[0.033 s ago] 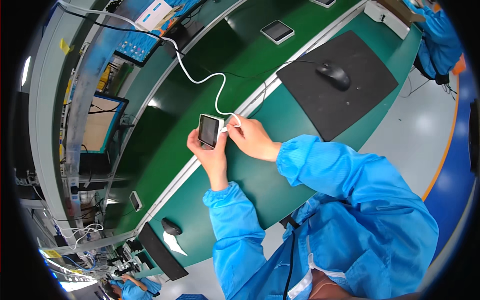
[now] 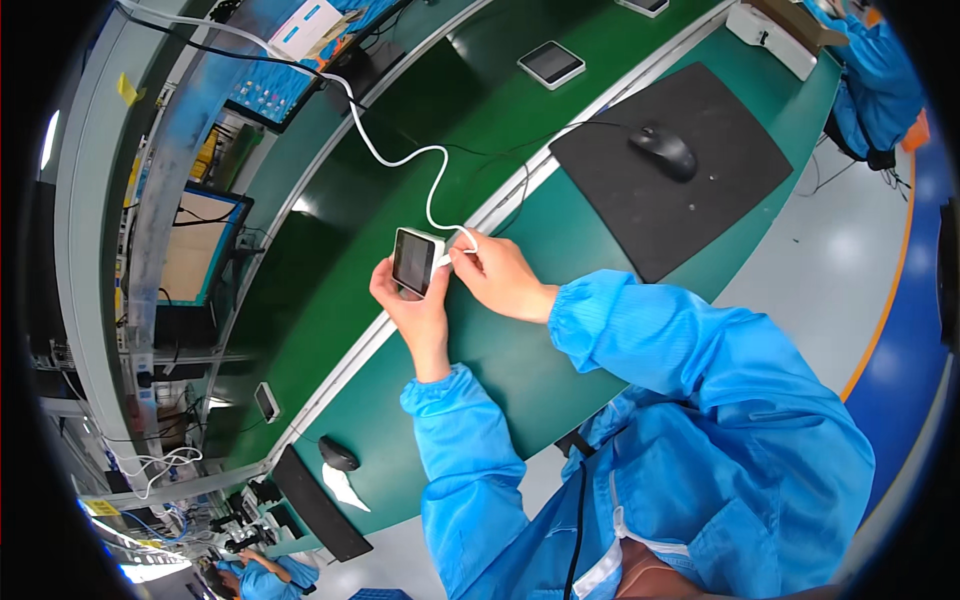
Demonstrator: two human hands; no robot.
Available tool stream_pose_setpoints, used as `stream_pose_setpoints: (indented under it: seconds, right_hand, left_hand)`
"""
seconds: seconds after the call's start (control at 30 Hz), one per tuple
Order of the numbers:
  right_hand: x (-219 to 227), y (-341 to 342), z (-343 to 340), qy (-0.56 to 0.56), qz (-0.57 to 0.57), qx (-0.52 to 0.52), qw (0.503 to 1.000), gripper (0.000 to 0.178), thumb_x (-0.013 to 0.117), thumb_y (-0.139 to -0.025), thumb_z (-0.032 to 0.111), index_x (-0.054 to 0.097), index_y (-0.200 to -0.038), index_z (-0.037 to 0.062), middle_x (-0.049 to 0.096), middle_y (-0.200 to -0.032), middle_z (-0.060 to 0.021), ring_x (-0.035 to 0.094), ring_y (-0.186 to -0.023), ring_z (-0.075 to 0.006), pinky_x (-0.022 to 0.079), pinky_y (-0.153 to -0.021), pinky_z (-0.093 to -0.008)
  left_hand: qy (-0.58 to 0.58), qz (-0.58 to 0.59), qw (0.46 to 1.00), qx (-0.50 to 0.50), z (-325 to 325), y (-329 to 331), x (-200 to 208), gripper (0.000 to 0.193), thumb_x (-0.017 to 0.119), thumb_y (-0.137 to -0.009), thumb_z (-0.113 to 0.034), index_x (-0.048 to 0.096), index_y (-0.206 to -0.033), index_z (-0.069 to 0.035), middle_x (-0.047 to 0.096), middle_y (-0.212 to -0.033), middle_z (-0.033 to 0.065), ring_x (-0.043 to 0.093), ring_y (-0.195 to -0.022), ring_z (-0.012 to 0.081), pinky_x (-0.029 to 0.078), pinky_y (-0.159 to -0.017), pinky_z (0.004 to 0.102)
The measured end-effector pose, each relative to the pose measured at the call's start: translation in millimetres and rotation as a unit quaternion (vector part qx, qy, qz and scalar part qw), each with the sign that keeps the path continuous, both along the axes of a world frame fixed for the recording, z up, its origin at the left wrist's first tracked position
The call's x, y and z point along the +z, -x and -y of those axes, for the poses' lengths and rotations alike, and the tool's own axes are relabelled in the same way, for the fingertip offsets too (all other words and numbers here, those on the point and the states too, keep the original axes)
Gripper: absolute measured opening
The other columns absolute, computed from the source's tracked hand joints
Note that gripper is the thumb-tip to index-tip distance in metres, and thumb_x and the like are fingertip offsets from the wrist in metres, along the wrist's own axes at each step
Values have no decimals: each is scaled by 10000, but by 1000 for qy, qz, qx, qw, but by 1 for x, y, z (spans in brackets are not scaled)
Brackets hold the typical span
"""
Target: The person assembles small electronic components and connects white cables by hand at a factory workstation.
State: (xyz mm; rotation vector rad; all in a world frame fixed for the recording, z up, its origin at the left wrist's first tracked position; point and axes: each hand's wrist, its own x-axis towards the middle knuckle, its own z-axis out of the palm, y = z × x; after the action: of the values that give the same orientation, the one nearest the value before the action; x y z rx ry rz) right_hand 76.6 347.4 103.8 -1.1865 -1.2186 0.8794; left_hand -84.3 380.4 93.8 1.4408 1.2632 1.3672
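Observation:
Between the thumb and fingers of my left hand (image 2: 416, 310) is a small white device with a dark screen (image 2: 414, 262). It is tilted, its screen facing up and to the left. My right hand (image 2: 497, 275) pinches the plug end of a white cable (image 2: 432, 190) against the right side of the device. Whether the plug is fully seated in the device cannot be made out. From there the cable loops up and away to the upper left. Both hands are above the near edge of the green conveyor strip, by a pale metal rail (image 2: 372, 335).
A black mouse (image 2: 663, 152) lies on a dark mat (image 2: 680, 215) to the right. Another screened device (image 2: 551, 64) rests on the green strip, and one more (image 2: 267, 402) at lower left. A second mouse (image 2: 339, 453) is nearby. A co-worker in blue (image 2: 880, 90) is at far right.
The whole view has shifted very slightly to the left. My hands keep the same hold on the device and the cable.

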Motion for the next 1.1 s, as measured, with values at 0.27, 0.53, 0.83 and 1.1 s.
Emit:
stream_pose_setpoints:
  seconds: [0.27,0.53,0.83,1.1]
  right_hand:
    - [-4,2,-5,-47,-5,-51,998,122,616,-1068,122,618,-1085,1,725,-841,-216,719,-744,-430,532,-632,-486]
    - [6,0,1,10,-16,-28,999,175,633,-1079,152,613,-1080,-21,719,-804,-191,713,-687,-350,517,-619,-450]
    - [3,5,0,17,-2,-62,998,192,643,-1082,169,606,-1020,-9,702,-763,-178,703,-666,-337,503,-610,-455]
    - [-1,6,-5,23,14,-76,997,198,645,-1080,178,602,-1012,-3,712,-769,-183,711,-681,-369,518,-620,-468]
  left_hand:
    - [-9,35,997,-62,-5,6,-2,802,848,-877,11,363,-1515,-24,483,-1531,181,509,-1430,290,455,-1201,440]
    - [9,96,990,-104,-4,15,-1,852,839,-831,68,344,-1515,-44,460,-1543,188,496,-1452,304,461,-1216,469]
    - [-29,5,999,27,0,-7,1,842,937,-821,-72,371,-1443,-19,460,-1456,173,502,-1365,274,576,-1057,421]
    - [-16,23,999,44,4,-22,12,821,946,-819,-78,368,-1400,-17,459,-1392,163,561,-1273,247,600,-974,379]
